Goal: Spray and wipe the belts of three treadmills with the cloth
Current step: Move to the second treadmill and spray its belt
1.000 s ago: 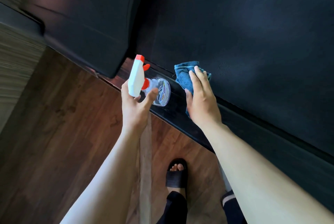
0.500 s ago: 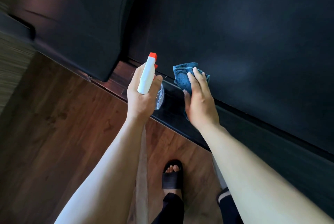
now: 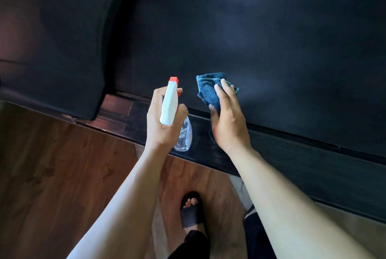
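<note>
**Bottle Raised, Cloth Laid at the Belt's Edge**

At the centre of the frame a spray bottle [image 3: 170, 104] is gripped by the left hand [image 3: 160, 125]. The fingers are curled round its neck, and its orange nozzle is pointed toward the dark treadmill belt [image 3: 271, 39] that fills the upper right. Just to the right, a blue cloth [image 3: 208, 89] is covered by the right hand [image 3: 227, 120]. The fingers are laid nearly straight across it and the thumb is set along its left edge. The cloth is bunched where the belt meets the black side rail [image 3: 302, 160]. A wooden floor [image 3: 62, 175] and a sandalled foot [image 3: 191, 210] are seen below.
</note>
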Available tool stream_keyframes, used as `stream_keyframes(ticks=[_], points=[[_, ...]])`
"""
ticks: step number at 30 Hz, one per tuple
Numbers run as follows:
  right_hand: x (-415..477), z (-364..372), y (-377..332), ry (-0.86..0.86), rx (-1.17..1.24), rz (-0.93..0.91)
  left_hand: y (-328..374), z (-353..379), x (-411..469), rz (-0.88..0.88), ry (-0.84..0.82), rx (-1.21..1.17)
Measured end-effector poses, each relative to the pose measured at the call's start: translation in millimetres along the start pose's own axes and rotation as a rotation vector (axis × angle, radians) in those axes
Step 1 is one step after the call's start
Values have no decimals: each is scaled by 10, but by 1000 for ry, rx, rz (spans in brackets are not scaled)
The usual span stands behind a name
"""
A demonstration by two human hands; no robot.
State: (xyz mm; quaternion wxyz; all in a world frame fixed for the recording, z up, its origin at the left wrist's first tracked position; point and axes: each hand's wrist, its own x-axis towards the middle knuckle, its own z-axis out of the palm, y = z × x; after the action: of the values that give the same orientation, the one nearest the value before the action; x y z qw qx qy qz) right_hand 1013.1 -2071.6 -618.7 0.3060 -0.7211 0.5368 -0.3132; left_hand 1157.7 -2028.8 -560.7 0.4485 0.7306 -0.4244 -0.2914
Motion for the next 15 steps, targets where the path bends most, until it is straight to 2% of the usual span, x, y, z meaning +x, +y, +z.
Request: stream_keyframes(ticks=[15], points=[[-280, -1233, 538, 281, -51, 141, 797, 1142, -214, 94, -340, 13]])
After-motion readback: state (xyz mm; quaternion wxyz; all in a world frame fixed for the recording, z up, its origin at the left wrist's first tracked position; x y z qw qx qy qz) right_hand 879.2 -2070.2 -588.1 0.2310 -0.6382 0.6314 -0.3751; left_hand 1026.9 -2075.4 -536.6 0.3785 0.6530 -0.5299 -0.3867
